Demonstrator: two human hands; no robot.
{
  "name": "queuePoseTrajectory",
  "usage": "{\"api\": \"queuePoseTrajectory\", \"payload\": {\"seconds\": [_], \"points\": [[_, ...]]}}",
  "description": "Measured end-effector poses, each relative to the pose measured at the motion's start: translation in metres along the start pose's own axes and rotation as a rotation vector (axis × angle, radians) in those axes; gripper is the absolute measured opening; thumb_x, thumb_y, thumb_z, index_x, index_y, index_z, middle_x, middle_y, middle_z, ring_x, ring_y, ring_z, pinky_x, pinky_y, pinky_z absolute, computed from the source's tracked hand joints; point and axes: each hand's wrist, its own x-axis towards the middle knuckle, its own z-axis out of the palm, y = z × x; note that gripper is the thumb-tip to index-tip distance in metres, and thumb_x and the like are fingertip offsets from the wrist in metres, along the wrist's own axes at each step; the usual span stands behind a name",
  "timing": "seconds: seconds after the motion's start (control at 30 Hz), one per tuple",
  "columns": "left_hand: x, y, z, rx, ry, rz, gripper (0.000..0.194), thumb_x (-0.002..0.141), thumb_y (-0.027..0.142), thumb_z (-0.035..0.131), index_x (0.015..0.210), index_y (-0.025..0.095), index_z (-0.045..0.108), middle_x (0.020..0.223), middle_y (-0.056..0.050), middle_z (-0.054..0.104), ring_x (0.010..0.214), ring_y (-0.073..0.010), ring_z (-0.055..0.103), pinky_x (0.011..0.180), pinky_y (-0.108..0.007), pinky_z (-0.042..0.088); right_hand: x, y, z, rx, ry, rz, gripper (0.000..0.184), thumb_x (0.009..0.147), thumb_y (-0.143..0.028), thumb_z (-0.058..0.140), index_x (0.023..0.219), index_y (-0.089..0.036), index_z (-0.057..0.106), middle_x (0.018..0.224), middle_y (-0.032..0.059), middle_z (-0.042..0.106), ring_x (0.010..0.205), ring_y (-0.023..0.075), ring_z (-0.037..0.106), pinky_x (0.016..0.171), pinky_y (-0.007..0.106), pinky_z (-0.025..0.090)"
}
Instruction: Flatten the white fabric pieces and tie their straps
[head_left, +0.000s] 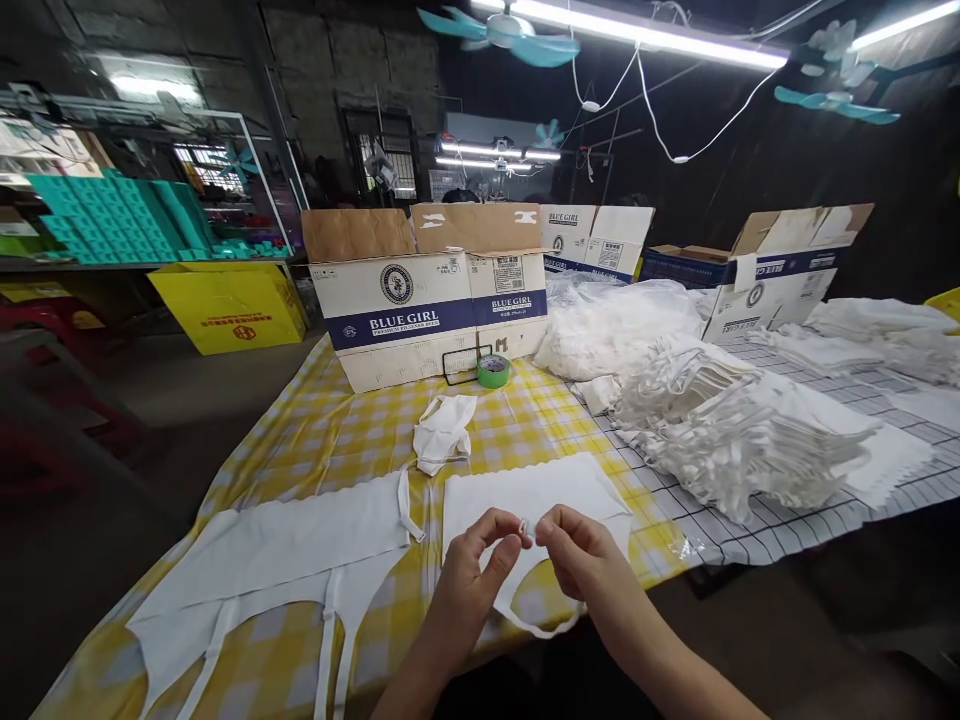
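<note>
My left hand (477, 565) pinches a small white looped piece (524, 526), perhaps a garter clip, between thumb and fingertips. Close beside it, my right hand (583, 555) has its thumb and finger pressed together; what sits in that pinch is too small to make out. Both hands are above a white fabric garment (536, 485) spread on the table, its curved strap hanging towards me. Left of them lies a white garter belt (300, 530) with several straps pointing to the near edge. A crumpled white garment (444, 430) rests farther back.
A yellow checked cloth (300, 425) covers the table. Behind stand a Blue Girl carton (420, 350), a green tape roll (493, 371) and a black wire frame (459, 366). Stacked white garments (750, 430) and a plastic bag (615, 320) are on the right.
</note>
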Motion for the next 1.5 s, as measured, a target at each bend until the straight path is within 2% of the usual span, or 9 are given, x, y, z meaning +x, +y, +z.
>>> {"api": "queuePoseTrajectory", "payload": {"seconds": [0.17, 0.23, 0.3, 0.43, 0.53, 0.67, 0.73, 0.9, 1.5], "points": [[0.003, -0.010, 0.000, -0.133, 0.051, -0.101, 0.029, 0.086, 0.037, 0.047, 0.066, 0.017, 0.052, 0.062, 0.001, 0.054, 0.066, -0.0127, 0.054, 0.068, -0.024, 0.040, 0.005, 0.018, 0.002, -0.325, 0.036, -0.152, 0.024, 0.084, -0.036, 0.051, 0.070, -0.017, 0.052, 0.056, -0.0052, 0.039, 0.049, 0.0067, 0.030, 0.047, 0.020, 0.025], [0.005, -0.019, 0.000, -0.231, 0.013, -0.167, 0.032, 0.085, 0.037, 0.047, 0.062, 0.016, 0.049, 0.055, 0.003, 0.050, 0.058, -0.0111, 0.051, 0.064, -0.023, 0.039, 0.005, 0.025, 0.003, -0.476, 0.042, -0.215, 0.011, 0.081, -0.028, 0.054, 0.086, -0.018, 0.055, 0.059, -0.0049, 0.045, 0.051, 0.0075, 0.036, 0.048, 0.019, 0.029], [0.005, -0.026, 0.000, -0.328, -0.043, -0.249, 0.034, 0.085, 0.038, 0.047, 0.059, 0.016, 0.046, 0.050, 0.004, 0.044, 0.050, -0.0095, 0.047, 0.059, -0.023, 0.038, 0.006, 0.031, 0.003, -0.654, 0.041, -0.320, 0.019, 0.081, -0.020, 0.053, 0.100, -0.021, 0.056, 0.066, -0.0033, 0.051, 0.054, 0.0089, 0.044, 0.052, 0.020, 0.033], [0.007, -0.037, -0.001, -0.423, -0.146, -0.377, 0.035, 0.084, 0.042, 0.042, 0.059, 0.018, 0.042, 0.048, 0.007, 0.035, 0.044, -0.0090, 0.041, 0.050, -0.023, 0.034, 0.014, 0.044, -0.001, -0.942, 0.032, -0.498, 0.020, 0.088, -0.021, 0.045, 0.091, -0.025, 0.064, 0.072, 0.0006, 0.057, 0.061, 0.0108, 0.053, 0.057, 0.021, 0.036], [0.012, -0.049, -0.005, -0.202, -0.171, -0.334, 0.033, 0.087, 0.039, 0.035, 0.063, 0.018, 0.045, 0.050, 0.005, 0.038, 0.048, -0.0106, 0.042, 0.053, -0.024, 0.036, 0.028, 0.051, -0.006, -0.891, 0.039, -0.484, 0.019, 0.088, -0.023, 0.047, 0.088, -0.024, 0.065, 0.072, 0.0007, 0.059, 0.062, 0.0108, 0.055, 0.059, 0.020, 0.037], [0.023, -0.073, -0.012, 0.396, -0.074, -0.008, 0.009, 0.078, 0.023, 0.051, 0.084, 0.020, 0.056, 0.086, -0.001, 0.055, 0.085, -0.0165, 0.050, 0.079, -0.031, 0.041, 0.051, 0.063, -0.016, -0.755, 0.028, -0.386, 0.015, 0.085, -0.023, 0.051, 0.079, -0.020, 0.065, 0.075, 0.0013, 0.063, 0.068, 0.0120, 0.057, 0.065, 0.021, 0.040], [0.028, -0.087, -0.012, 0.594, -0.115, 0.101, 0.018, 0.075, 0.017, 0.056, 0.092, 0.021, 0.057, 0.097, -0.002, 0.054, 0.096, -0.0185, 0.047, 0.086, -0.033, 0.039, 0.061, 0.072, -0.020, -0.772, 0.002, -0.324, 0.016, 0.084, -0.024, 0.051, 0.077, -0.019, 0.064, 0.074, 0.0014, 0.063, 0.067, 0.0125, 0.057, 0.063, 0.021, 0.040], [0.035, -0.112, -0.004, 0.849, -0.189, 0.213, 0.007, 0.082, 0.016, 0.051, 0.081, 0.019, 0.057, 0.090, -0.004, 0.054, 0.092, -0.0194, 0.047, 0.082, -0.034, 0.042, 0.076, 0.094, -0.026, -0.868, -0.061, -0.227, 0.020, 0.085, -0.023, 0.045, 0.074, -0.017, 0.061, 0.066, 0.0001, 0.062, 0.059, 0.0113, 0.055, 0.057, 0.020, 0.039], [0.057, -0.100, -0.012, 0.514, -0.171, -0.024, 0.017, 0.077, 0.024, 0.053, 0.073, 0.020, 0.069, 0.078, -0.002, 0.059, 0.080, -0.0161, 0.054, 0.074, -0.027, 0.041, 0.089, 0.085, -0.026, -1.311, -0.203, -0.299, 0.017, 0.082, -0.010, 0.047, 0.072, -0.015, 0.059, 0.072, 0.0013, 0.058, 0.058, 0.0095, 0.048, 0.055, 0.023, 0.026]]}}
